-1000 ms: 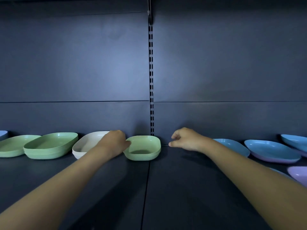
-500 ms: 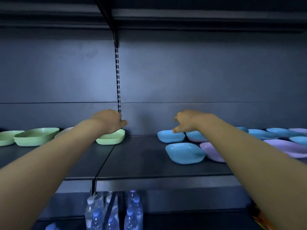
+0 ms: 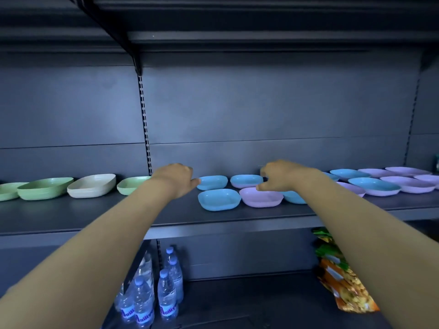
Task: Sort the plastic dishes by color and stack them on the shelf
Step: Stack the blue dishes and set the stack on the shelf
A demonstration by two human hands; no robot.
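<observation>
On the dark shelf (image 3: 166, 217), green dishes stand at the left: a flat plate (image 3: 8, 191), a green stack (image 3: 45, 187) and a small green bowl (image 3: 130, 185), with a cream stack (image 3: 91, 185) between them. Blue bowls (image 3: 212, 182) (image 3: 218, 199) (image 3: 247, 180) and a purple bowl (image 3: 261, 197) sit mid-shelf. Blue plates (image 3: 374, 186) and purple plates (image 3: 407, 184) lie mixed at the right. My left hand (image 3: 177, 179) hovers loosely curled beside the rear blue bowl, holding nothing. My right hand (image 3: 280, 175) hangs loosely curled over the purple bowl, also holding nothing. My right arm partly hides another blue bowl (image 3: 293, 197).
A slotted upright rail (image 3: 145, 124) runs up the back panel, under an upper shelf (image 3: 237, 32). On the lower shelf stand several water bottles (image 3: 152, 293) and orange-green snack bags (image 3: 342, 276).
My left hand has left the small green bowl and moved right to the blue bowls. My right hand has also moved right, over the purple bowl. The view pulled back and shifted right.
</observation>
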